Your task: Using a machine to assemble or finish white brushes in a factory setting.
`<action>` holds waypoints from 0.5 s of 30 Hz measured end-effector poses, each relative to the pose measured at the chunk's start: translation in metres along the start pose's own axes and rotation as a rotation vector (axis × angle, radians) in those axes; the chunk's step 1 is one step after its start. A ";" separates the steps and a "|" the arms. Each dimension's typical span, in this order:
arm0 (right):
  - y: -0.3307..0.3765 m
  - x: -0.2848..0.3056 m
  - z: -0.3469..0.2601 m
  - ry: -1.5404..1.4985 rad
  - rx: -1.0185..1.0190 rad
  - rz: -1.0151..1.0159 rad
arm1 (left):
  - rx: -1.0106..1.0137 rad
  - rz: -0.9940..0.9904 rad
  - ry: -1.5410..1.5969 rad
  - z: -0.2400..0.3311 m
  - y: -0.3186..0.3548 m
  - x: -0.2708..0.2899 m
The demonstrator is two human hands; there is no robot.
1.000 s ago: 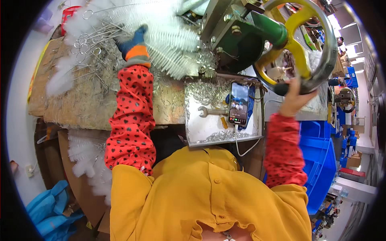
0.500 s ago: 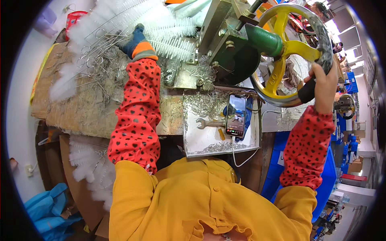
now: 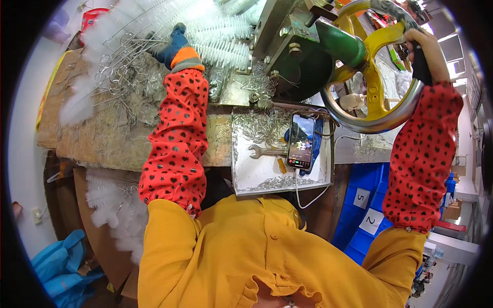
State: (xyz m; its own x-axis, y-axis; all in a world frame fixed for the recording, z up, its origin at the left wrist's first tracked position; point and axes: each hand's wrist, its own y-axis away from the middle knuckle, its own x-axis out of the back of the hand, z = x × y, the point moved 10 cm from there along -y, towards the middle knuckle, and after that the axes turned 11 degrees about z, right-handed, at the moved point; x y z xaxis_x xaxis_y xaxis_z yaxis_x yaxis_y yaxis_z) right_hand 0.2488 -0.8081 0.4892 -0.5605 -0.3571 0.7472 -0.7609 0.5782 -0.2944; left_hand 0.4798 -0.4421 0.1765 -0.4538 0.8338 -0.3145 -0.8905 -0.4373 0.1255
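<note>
My left hand, in a dark blue glove with an orange cuff, is among white bottle brushes. Its fingers close around the twisted wire stems, partly hidden by the glove. Looped wire handles fan out beside it over the worn board. My bare right hand grips the rim of a large handwheel with yellow spokes, at its upper right. A green shaft joins the wheel to a metal press, whose base lies right of the brushes.
A white tray before me holds metal clippings, an open-ended wrench and a phone on a white cable. Wire scraps cover the worn workbench. More brushes hang below left; blue bins stand below right.
The handwheel has turned, and my right hand has moved up and to the right with its rim. My left hand stays nearly in place, shifting slightly upward in view.
</note>
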 end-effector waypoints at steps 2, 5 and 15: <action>0.040 0.010 -0.025 0.062 0.151 0.242 | 0.007 -0.003 0.005 -0.002 -0.001 -0.001; 0.122 0.005 0.014 -0.343 -0.034 0.646 | 0.016 -0.008 0.027 -0.003 0.000 -0.001; 0.165 -0.041 0.086 -0.517 0.172 0.648 | 0.048 -0.049 0.087 -0.003 0.004 -0.004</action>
State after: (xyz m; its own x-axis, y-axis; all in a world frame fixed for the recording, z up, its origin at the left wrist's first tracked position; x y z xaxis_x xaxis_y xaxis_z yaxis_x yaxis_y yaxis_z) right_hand 0.1180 -0.7609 0.3593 -0.9501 -0.3086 0.0451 -0.2535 0.6800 -0.6880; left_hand 0.4781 -0.4481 0.1757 -0.4067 0.8207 -0.4012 -0.9132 -0.3779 0.1526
